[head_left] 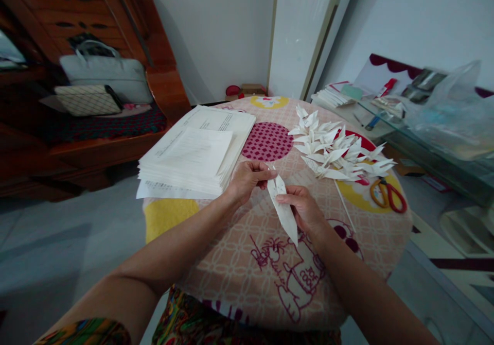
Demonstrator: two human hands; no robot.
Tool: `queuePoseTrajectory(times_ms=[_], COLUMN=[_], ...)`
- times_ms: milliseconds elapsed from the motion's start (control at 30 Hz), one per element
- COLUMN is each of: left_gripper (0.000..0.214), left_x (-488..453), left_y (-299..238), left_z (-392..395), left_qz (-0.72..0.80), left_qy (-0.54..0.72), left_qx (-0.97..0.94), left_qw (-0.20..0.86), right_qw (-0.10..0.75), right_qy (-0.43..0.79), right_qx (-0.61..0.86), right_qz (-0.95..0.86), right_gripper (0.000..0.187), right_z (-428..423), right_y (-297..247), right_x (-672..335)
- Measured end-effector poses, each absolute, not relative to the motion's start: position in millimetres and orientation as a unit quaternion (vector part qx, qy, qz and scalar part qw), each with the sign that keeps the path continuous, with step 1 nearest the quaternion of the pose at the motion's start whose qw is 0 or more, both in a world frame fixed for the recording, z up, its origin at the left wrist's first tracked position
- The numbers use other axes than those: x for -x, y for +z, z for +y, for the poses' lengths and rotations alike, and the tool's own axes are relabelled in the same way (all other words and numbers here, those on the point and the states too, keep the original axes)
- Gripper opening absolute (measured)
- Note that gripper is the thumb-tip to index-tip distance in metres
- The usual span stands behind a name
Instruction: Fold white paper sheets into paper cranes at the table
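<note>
A long, narrow piece of folded white paper [284, 214] with a pointed lower end is held between both hands above the table. My left hand [249, 180] pinches its upper end between thumb and fingers. Lower down, my right hand [303, 206] grips the right side, its thumb lying on the paper's face. Left of the hands stands a thick stack of printed paper sheets [185, 180], with a smaller white sheet [200, 152] on top. Several folded white paper cranes [328, 147] lie in a heap at the back right of the table.
The round table has a patterned cloth [227, 262]. Scissors [388, 195] with orange and red handles lie near its right edge, and a thin white stick [346, 206] lies beside the heap. A glass shelf [432, 165] adjoins on the right. A wooden bench [170, 92] stands at left.
</note>
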State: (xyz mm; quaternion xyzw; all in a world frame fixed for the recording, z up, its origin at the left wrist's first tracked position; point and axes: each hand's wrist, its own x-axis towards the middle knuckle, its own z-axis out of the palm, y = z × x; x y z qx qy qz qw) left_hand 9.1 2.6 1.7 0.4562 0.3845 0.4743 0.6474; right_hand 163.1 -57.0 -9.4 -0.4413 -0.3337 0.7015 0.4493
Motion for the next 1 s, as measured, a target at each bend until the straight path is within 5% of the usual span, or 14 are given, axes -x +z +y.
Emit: queuePoseTrajectory(times_ms=[400,633,1000], left_gripper=[0.042,0.032,0.035], left_x=[1.8,2.6,-9.7], left_y=[3.1,1.1,-7.2], left_z=[9.4,10.4,0.9], left_qz=[0.353,0.372,0.351], left_qy=[0.429,0.464,0.401], left_qx=[-0.458,-0.492,-0.545], left_qw=[0.694,0.636,0.648], right_qw=[0.461,0.457,0.483], right_qy=[0.696,0.682,0.471], right_qx=[0.446,0.456,0.503], right_qz=[-0.323,-0.344,-0.54], right_gripper=[0.017,0.016,0.03], right_z=[-58.4,-55.9,-58.0], right_y=[-9.1,-12.4,-22.0], right_x=[-164.8,-165.1,-167.8])
